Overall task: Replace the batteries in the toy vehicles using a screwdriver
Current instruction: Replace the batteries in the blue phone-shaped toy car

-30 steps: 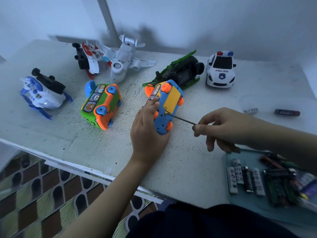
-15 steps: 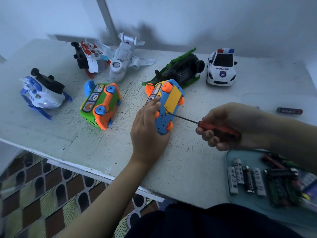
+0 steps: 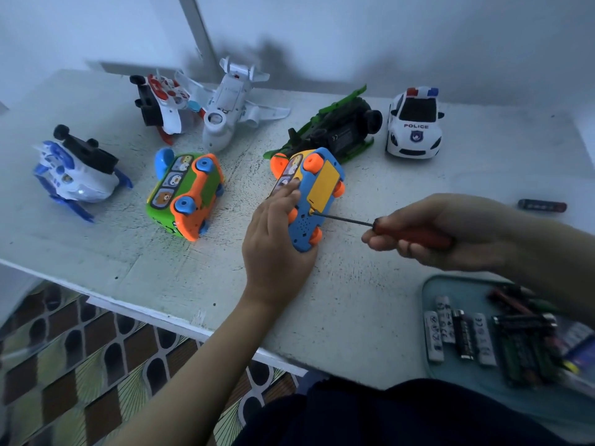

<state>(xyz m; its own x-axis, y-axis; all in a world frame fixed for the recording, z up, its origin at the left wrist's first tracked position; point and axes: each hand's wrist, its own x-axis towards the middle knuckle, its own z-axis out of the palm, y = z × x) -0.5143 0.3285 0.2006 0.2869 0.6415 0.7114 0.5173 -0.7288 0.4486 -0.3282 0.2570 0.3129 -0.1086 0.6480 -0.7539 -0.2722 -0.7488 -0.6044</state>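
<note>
A blue toy bus with orange wheels lies on its side at the table's middle, its yellow battery cover facing up. My left hand grips the bus from the near left. My right hand holds a red-handled screwdriver, and the thin shaft's tip touches the bus just below the yellow cover. A teal tray at the near right holds several batteries.
A green and orange toy bus lies left of the blue one. Further off stand a blue-white toy, a red-white toy, a white plane, a green-black vehicle and a police car. A loose battery lies far right.
My right hand shifted its hold on the screwdriver, so the red handle now shows in the fist. The tip stays at the bus. My left hand keeps its grip.
</note>
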